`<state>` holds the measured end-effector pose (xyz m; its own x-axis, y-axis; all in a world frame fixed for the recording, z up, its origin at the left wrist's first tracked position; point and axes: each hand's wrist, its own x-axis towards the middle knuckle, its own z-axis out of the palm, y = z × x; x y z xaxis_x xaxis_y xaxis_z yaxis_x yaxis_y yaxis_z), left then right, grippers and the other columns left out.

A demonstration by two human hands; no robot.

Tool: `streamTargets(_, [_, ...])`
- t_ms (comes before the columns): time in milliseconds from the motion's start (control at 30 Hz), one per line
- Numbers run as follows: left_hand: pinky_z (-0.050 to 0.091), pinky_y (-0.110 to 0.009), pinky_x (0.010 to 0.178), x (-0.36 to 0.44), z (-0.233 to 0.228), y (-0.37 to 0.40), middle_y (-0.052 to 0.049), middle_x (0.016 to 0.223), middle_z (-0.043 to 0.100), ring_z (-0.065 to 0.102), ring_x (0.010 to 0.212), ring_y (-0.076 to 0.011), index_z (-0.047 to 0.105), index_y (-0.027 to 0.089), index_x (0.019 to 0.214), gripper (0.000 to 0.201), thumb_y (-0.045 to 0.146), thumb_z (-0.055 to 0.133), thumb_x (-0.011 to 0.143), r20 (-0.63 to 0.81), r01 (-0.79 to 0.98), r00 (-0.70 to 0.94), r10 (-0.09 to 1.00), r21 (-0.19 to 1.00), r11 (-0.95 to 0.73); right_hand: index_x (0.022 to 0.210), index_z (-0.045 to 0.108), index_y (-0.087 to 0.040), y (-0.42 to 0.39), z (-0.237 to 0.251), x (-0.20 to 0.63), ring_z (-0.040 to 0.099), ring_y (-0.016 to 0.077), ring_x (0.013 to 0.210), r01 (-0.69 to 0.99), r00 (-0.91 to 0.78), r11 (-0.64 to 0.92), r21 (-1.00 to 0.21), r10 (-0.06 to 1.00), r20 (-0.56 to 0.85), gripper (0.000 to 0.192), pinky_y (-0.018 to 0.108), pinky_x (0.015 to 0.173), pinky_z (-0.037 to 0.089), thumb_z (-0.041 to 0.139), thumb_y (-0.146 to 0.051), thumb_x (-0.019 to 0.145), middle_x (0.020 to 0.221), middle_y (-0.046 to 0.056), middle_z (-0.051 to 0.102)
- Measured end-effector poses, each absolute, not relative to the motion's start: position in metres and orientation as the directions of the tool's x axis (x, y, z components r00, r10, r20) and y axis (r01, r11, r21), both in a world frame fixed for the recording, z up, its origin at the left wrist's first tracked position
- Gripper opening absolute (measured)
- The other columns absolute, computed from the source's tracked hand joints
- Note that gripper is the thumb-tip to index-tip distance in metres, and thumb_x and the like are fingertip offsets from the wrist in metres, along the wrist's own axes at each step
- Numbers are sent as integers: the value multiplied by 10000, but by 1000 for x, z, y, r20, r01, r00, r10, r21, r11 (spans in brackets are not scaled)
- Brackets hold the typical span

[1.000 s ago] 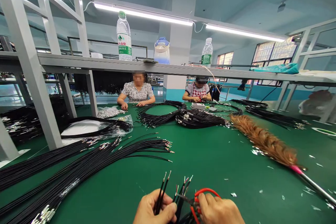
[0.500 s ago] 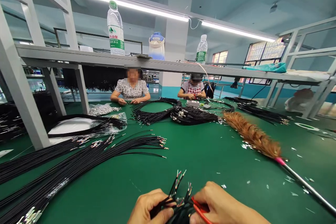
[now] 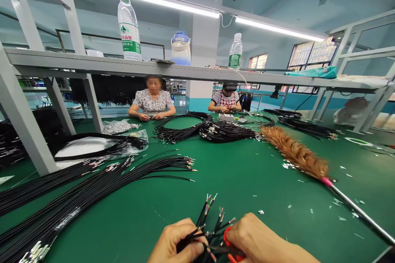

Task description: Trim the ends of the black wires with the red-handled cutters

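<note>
At the bottom centre, my left hand is closed around a bunch of black cables whose stripped ends show red, white and green wires. Just to its right, my right hand grips red-handled scissors. Their dark blades lie among the cable ends, close to my left thumb. Whether the blades touch a wire I cannot make out. Part of the bunch drops out of the frame below.
Long bundles of black cable lie on the green table to the left. Coiled cables sit farther back. A brown feather duster and white scraps lie right. A shelf with bottles spans overhead. Two people sit opposite.
The scissors have swung leftward, so their blades now show among the cable ends near my left thumb. The cable ends have fanned out a little. The view has shifted slightly.
</note>
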<state>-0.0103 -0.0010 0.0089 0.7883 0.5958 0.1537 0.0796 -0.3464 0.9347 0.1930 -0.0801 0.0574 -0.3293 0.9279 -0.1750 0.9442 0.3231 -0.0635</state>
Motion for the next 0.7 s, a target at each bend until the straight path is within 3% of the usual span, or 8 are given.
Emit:
streamTargets(100, [356,-237,643,-11,9,-1,-70,711,547,504,676,-153,693,100,784,415,476,517,788,149,71,790,594,941,-330,620,495,-186,-80,49,194,332,107,427,942,-323,332,42,935,-150,168,247,440,141,623,-282,671,593,-26,580])
streamTargets(167, [348,-244,639,-11,10,0,-67,702,535,491,672,-155,690,96,779,437,497,516,779,137,77,790,597,945,-318,634,517,-187,-80,41,195,475,141,474,943,-317,325,74,943,-102,174,261,445,134,637,-306,675,607,-20,610])
streamTargets(233, [339,-248,630,-11,11,0,-64,687,524,478,663,-156,686,89,767,461,518,516,770,120,91,788,604,947,-307,632,522,-184,-79,32,196,532,161,499,940,-328,330,87,944,-42,203,273,449,126,671,-320,652,597,-28,612])
streamTargets(400, [320,-254,626,-11,8,0,-60,686,519,453,654,-152,663,79,767,478,534,517,758,94,103,785,612,955,-278,648,543,-177,-81,18,201,504,153,451,902,-423,398,170,893,155,281,302,453,92,717,-398,632,594,-30,595])
streamTargets(533, [304,-251,601,-10,6,0,-49,666,500,418,627,-141,637,74,753,455,519,544,729,42,117,768,639,972,-205,650,546,-169,-82,15,204,487,137,443,873,-482,425,239,828,286,236,315,448,84,725,-322,637,579,-32,567])
streamTargets(633, [295,-244,586,-9,8,-1,-40,654,483,400,613,-133,634,67,758,429,484,533,737,31,139,765,643,967,-213,618,535,-164,-81,16,203,489,135,432,893,-449,405,197,841,303,248,310,441,95,733,-315,623,562,-28,572])
streamTargets(700, [303,-242,595,-9,10,-2,-42,660,484,417,623,-135,643,66,764,397,442,515,760,59,151,770,635,951,-271,605,531,-162,-81,20,202,513,139,447,920,-392,373,120,889,237,275,301,440,117,734,-348,620,569,-23,590])
